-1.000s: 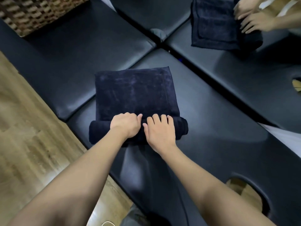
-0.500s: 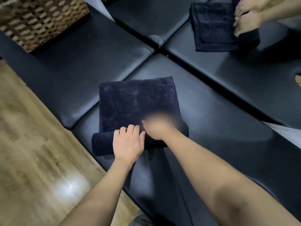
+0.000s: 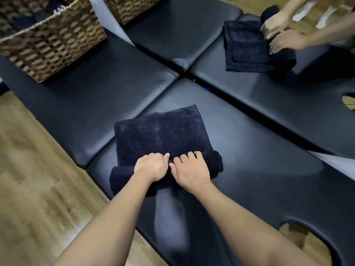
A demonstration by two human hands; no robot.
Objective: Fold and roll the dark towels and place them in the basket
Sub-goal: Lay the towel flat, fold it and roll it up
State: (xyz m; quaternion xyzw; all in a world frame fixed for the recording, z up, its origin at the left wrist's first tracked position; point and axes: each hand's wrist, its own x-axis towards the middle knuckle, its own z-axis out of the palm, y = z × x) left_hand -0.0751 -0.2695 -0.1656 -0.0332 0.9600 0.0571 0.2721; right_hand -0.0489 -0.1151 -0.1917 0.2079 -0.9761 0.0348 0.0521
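Black padded massage tables (image 3: 269,169) stand pushed together over wood flooring (image 3: 28,179). A wicker basket (image 3: 50,45) sits on one. Left hand (image 3: 150,166) and right hand (image 3: 190,169) curl their fingers (image 3: 198,154) over a half-rolled dark towel (image 3: 159,135).

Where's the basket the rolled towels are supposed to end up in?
In the head view, the woven basket sits at the upper left on a black padded table, beyond the left hand.
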